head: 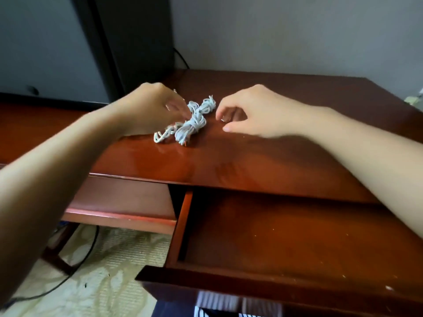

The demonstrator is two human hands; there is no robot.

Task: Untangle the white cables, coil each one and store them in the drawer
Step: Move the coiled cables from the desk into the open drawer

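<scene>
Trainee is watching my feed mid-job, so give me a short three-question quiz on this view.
1. True or false: the white cables lie inside the drawer.
2. The drawer is: A shut; B pulled open; C taken out entirely.
3. What lies between the left hand and the right hand?
Key: 1 false, they lie on the desk top. 2 B. 3 the white cables.
</scene>
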